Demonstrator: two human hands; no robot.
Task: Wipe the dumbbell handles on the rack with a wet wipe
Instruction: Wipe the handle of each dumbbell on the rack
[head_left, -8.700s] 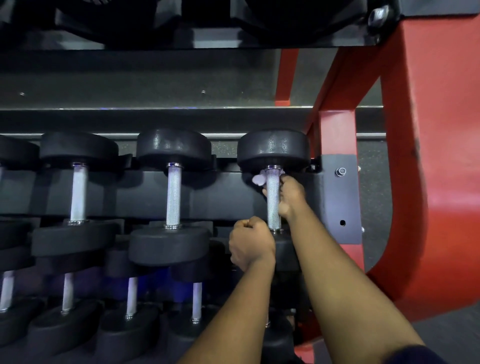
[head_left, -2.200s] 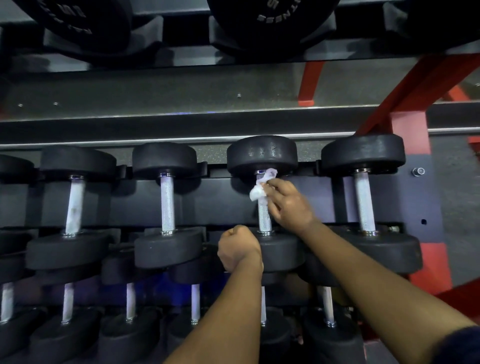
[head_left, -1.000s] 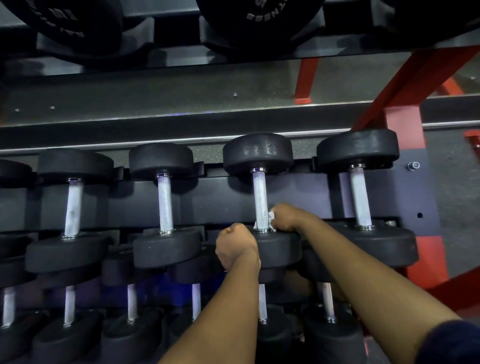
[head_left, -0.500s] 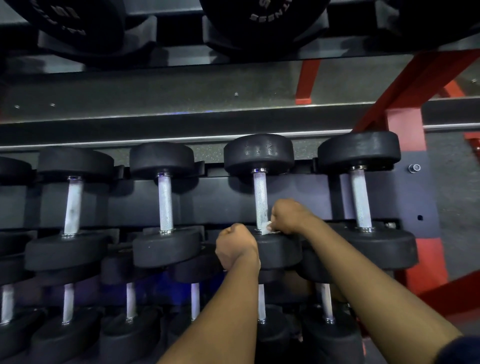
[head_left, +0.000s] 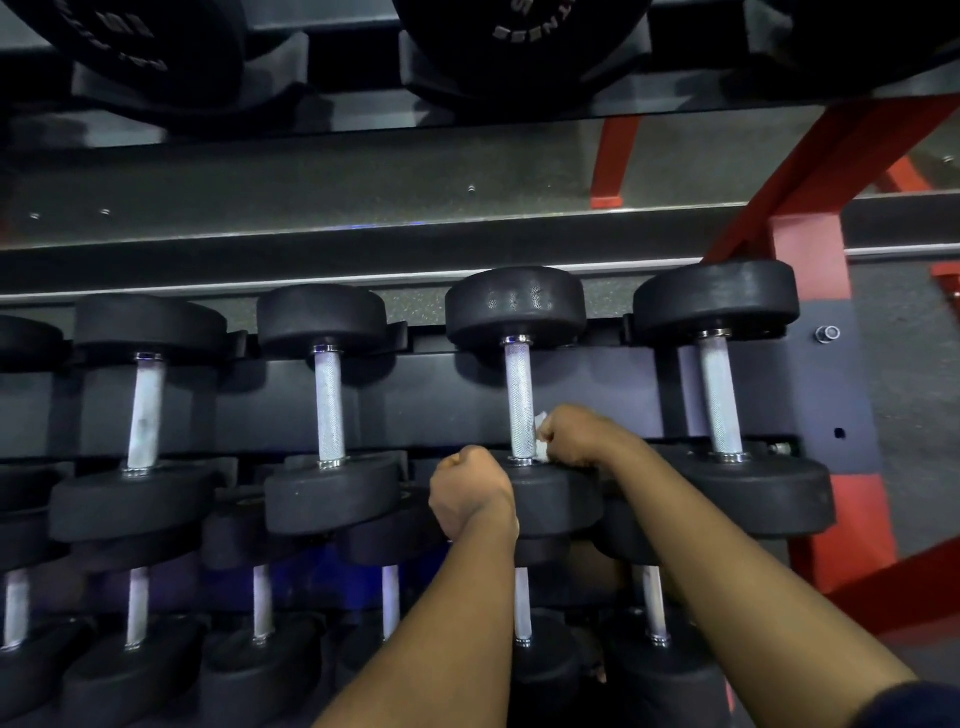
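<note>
Fingers (head_left: 555, 432) of the right hand (head_left: 577, 437) are pinching the wet wipe (head_left: 541, 451) against the near end of the dumbbell handle (head_left: 519, 395), probably needing a fuller wrap before stroking upward, while the left hand (head_left: 470, 488) is resting fisted nearby.

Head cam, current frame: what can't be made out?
White wet wipe: head view, mostly buried in the right hand; only a corner shows beside the knurled steel dumbbell handle.
Left hand: head view, fist seen from behind; palm side hidden.
Black weight plates: head view, cut off by the top edge; lettering partial.
Lower-row black dumbbells: head view, dim, partly behind the right forearm.
</note>
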